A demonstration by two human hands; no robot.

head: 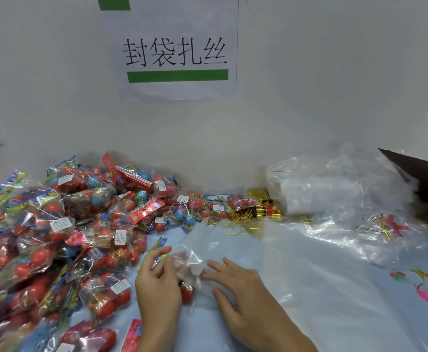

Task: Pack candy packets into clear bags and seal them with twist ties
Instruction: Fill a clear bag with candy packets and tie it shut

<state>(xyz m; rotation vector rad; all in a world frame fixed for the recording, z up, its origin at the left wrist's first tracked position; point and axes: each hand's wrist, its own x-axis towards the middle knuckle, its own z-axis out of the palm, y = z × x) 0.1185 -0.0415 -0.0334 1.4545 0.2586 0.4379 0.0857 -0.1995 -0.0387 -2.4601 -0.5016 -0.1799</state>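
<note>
From the head view, two hands work at the near middle of the counter [322, 288]. The left hand [158, 285] has its fingers curled round a candy packet [187, 292], one red ball of it showing below the knuckles. The right hand [235, 288] lies with fingers spread and fairly straight on a clear bag [223, 240] whose mouth is bunched between the two hands; the packet sits at that mouth, and how far inside it is cannot be told.

One large heap of candy packets [63, 229] fills the left side, too many and too overlapped to count, and cut off at the left and near edges. One bundle of gold twist ties [256, 209] lies at the far middle, with loose strands beside it. One stack of clear bags [317, 191] stands to its right. A paper sign [177, 52] hangs on the wall. A dark object [426, 181] is cut off at the right edge.
</note>
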